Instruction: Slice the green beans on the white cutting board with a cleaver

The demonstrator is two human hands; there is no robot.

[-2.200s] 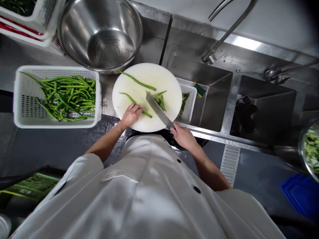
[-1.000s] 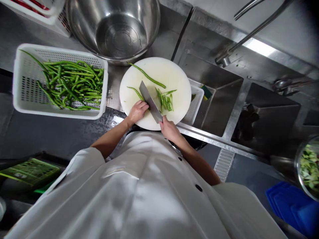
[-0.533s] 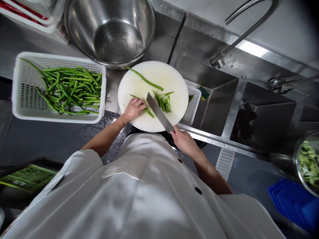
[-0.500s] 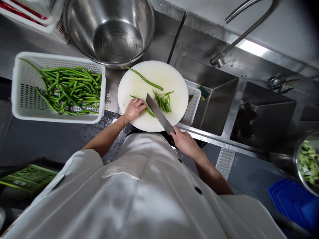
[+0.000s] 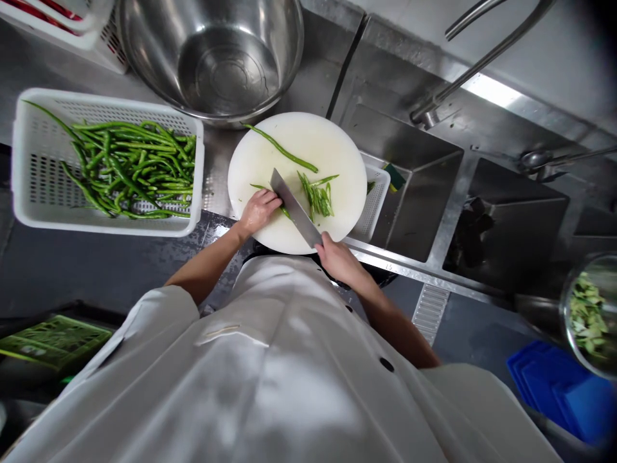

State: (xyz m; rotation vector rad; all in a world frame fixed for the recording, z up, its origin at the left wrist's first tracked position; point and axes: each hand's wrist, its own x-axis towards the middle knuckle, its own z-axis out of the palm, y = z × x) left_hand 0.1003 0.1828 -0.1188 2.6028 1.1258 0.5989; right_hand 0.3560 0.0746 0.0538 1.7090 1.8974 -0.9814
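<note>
My left hand [image 5: 260,211] presses curled fingers onto a long green chili pepper [image 5: 256,186] lying on the round white cutting board [image 5: 337,145]; most of that pepper is hidden by the fingers and the blade. My right hand [image 5: 338,258] grips the handle of a broad kitchen knife [image 5: 295,209], whose blade slants across the pepper right beside my left fingertips. To the right of the blade lies a small pile of slant-cut pepper slices [image 5: 317,196]. A whole green chili pepper [image 5: 284,151] rests toward the board's far side.
A white basket [image 5: 110,226] of green chili peppers [image 5: 130,164] stands to the left. Behind the board sits a large steel bowl [image 5: 212,109]. Sinks [image 5: 424,206] with a faucet [image 5: 463,77] lie to the right, a small white basket [image 5: 378,206] partly under the board.
The knife and my right hand have shifted left, farther along the pepper toward my left fingers. My left hand stays nearly in place. The view has shifted slightly.
</note>
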